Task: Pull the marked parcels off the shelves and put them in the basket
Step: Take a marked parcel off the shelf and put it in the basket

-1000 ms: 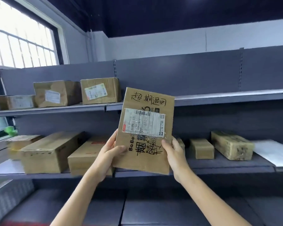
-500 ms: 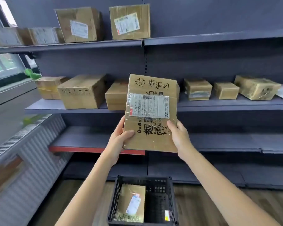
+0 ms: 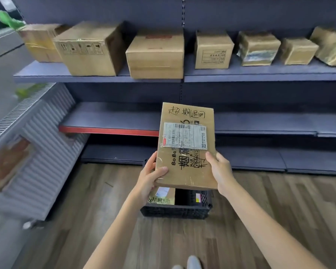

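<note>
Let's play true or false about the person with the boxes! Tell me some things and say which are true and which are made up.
1. Both hands hold the flat parcel. True: the left hand and the right hand grip its lower edges.
2. The black basket sits on a shelf. False: it stands on the wooden floor.
3. The basket has nothing in it. False: another parcel already lies inside.
4. The held parcel has black handwriting on it. True.
5. Cardboard boxes stand on the upper shelf. True.
</note>
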Available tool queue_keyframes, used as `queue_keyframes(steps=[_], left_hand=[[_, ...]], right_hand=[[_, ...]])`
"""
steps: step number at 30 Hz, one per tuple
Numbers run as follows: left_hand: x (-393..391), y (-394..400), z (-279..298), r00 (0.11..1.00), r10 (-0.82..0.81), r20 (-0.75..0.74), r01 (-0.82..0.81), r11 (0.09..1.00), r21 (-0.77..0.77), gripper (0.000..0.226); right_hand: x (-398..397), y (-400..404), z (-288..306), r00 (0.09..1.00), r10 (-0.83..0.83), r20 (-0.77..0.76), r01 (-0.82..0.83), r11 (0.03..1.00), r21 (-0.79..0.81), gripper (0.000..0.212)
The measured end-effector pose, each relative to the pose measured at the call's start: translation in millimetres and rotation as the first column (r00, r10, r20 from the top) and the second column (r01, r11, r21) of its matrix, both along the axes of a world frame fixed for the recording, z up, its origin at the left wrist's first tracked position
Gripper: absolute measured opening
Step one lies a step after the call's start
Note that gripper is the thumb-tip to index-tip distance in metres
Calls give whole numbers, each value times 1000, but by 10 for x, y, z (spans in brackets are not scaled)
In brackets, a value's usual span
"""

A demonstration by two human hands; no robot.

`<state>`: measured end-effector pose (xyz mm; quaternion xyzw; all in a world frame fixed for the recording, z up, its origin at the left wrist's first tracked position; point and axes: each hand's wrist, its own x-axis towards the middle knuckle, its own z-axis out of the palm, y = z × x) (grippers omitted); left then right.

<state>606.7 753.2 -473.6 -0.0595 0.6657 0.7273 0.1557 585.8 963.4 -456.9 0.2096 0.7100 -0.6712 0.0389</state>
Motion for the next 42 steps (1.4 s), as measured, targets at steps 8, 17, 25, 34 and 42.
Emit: queue_keyframes(steps=[8, 17, 25, 34, 42], left_hand=[[-26, 319, -535, 971, -13, 239, 27, 998, -53, 62], [-381, 359, -870, 933, 77, 352, -56, 996, -70, 65], [-1221, -58, -1045, 900, -131, 415, 173, 983, -64, 66], [-2257, -417, -1304, 783, -392, 483, 460, 888, -24, 79], [-2447, -364, -1777, 782, -234, 577, 304, 952, -25, 84]], right_hand=[[-88, 334, -543, 985, 38, 171, -39, 999, 6, 32], [-410, 539, -1039, 933, 93, 347, -60, 993, -106, 69], [-1301, 674, -1136, 980, 31, 196, -29, 1000, -12, 86], [-1823, 805, -1547, 836, 239, 494, -251, 967, -44, 64], [-1674, 716, -2014, 786, 192, 588, -71, 972, -223, 37]])
